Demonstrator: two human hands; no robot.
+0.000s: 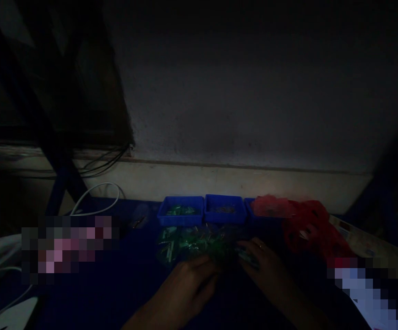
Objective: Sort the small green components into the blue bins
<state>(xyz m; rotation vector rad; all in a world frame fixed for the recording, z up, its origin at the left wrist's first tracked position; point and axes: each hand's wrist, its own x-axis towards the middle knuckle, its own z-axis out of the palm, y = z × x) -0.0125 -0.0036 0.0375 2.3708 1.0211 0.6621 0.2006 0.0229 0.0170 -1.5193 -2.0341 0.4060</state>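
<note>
In the dim head view, my left hand (pixel 187 286) is at the lower middle, its fingers curled at the front of a pile of green plastic packets (pixel 192 240). What its fingertips hold, if anything, is too dark to tell. Just to the right, my right hand (pixel 264 270) has bent fingers around a small dark greenish packet (pixel 248 257) with pale marks. Behind the pile stand a blue bin (pixel 181 222) with green packets and a second blue bin (pixel 224 219) with small metallic pieces.
A third blue bin (pixel 267 220) is partly covered by red mesh (pixel 313 224) at the right. White cables (pixel 118 195) curve across the left. A clear packet (pixel 139 222) lies left of the bins. A wall rises behind.
</note>
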